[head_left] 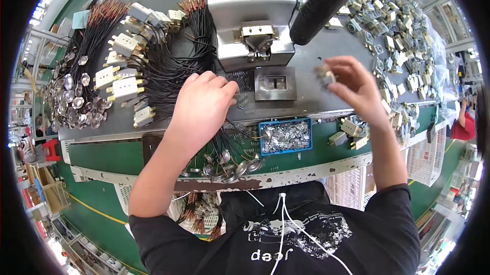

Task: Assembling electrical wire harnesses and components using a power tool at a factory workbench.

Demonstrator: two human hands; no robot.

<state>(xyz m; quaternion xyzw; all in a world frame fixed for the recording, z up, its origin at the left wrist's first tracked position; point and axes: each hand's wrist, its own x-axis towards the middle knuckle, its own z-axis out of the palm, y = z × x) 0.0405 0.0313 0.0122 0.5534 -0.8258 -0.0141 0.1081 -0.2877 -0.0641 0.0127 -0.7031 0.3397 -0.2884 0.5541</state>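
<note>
My left hand (204, 100) hovers over the bench by a patch of loose coil springs (242, 82). Its fingers are curled and pressed together; whatever they pinch, if anything, is hidden. To the right of the small steel fixture block (275, 91), my right hand (357, 88) is raised with thumb and fingers closed on a small metal part (325, 76), blurred by motion. The fixture, with a slot in its top, sits in front of a grey metal press (256, 40) and between my two hands.
Black wires with bare copper ends (196, 25) and cream blocks (125, 87) pile up at the left, beside metal cups (76, 102). A blue tray (286, 150) of small metal pieces stands near the front edge. Many metal-and-cream parts (393, 45) cover the right side. A dark thick tube (326, 7) slants overhead.
</note>
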